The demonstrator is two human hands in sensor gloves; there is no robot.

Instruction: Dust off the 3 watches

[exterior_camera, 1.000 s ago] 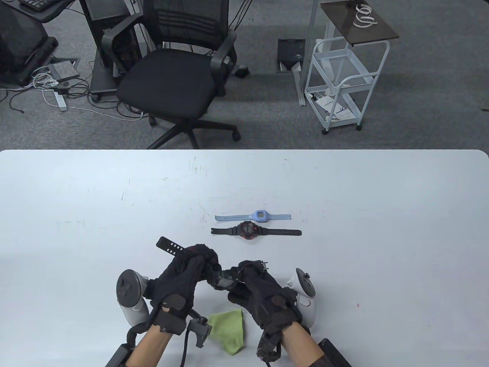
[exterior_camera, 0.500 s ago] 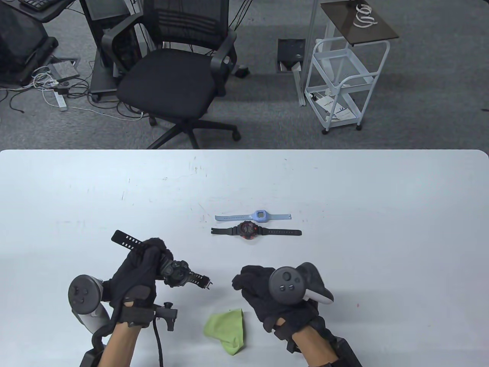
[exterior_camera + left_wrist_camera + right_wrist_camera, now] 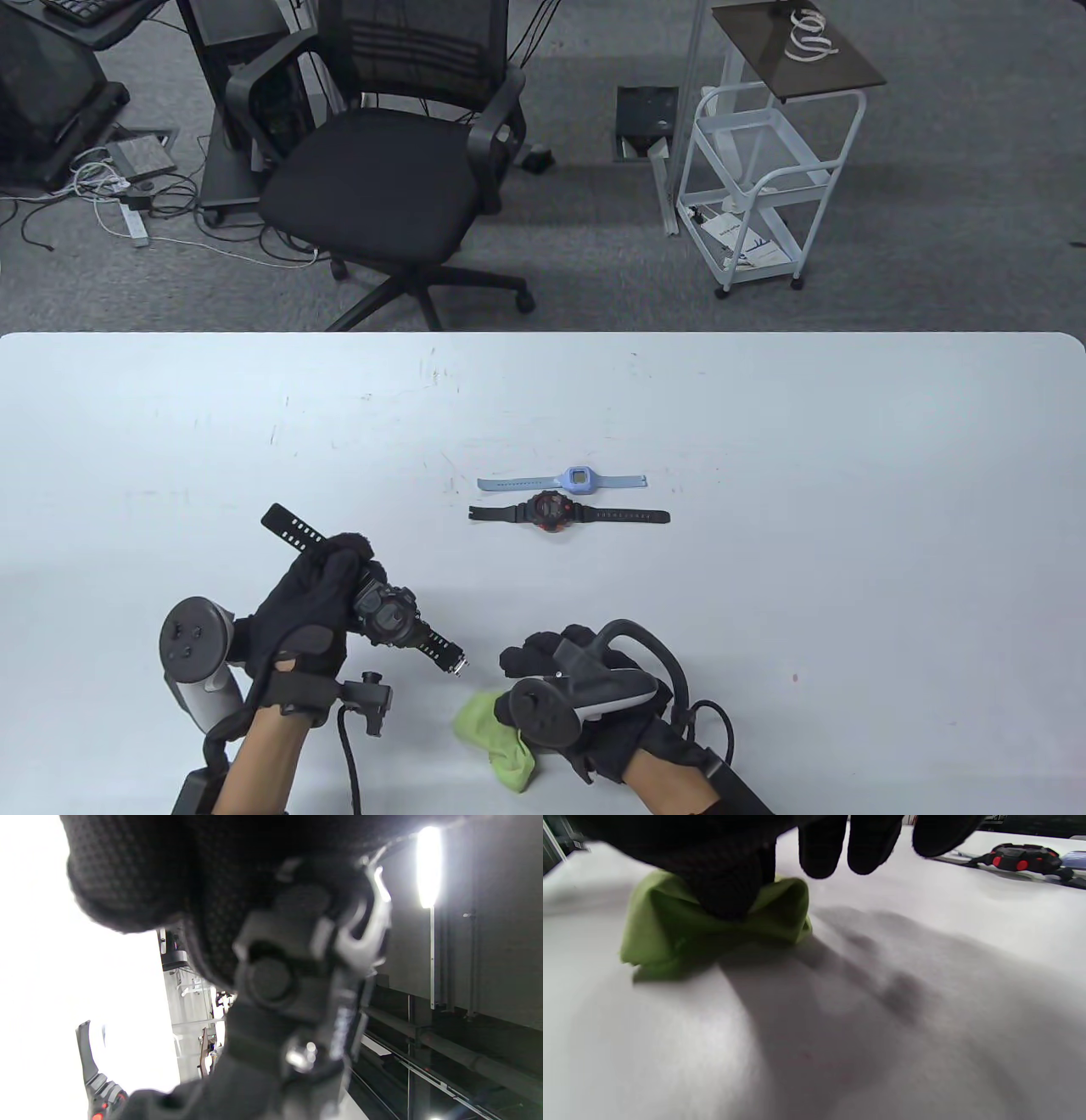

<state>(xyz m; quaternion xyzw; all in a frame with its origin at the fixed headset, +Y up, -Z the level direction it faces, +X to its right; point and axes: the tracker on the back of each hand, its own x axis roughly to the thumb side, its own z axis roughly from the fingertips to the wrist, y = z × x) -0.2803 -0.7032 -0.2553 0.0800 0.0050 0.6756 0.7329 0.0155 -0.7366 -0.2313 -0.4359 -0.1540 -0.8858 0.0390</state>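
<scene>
My left hand (image 3: 339,577) grips a black digital watch (image 3: 386,613) by its strap just above the table, face up, one strap end sticking out up-left. In the left wrist view that watch (image 3: 297,984) fills the frame, blurred. A crumpled green cloth (image 3: 488,734) lies near the front edge. My right hand (image 3: 530,658) hovers low over it; in the right wrist view the thumb presses on the cloth (image 3: 670,929) while the fingers (image 3: 865,844) hang loose above the table. A light blue watch (image 3: 577,478) and a black-and-red watch (image 3: 550,511) lie flat at the table's centre.
The white table (image 3: 848,509) stretches wide on both sides of the hands. Beyond its far edge stand a black office chair (image 3: 382,170) and a white wheeled cart (image 3: 764,170). A tracker (image 3: 191,654) sits on the back of the left hand.
My right hand let go of the black watch and dropped down to the green cloth. My left hand carried the watch to the left, alone.
</scene>
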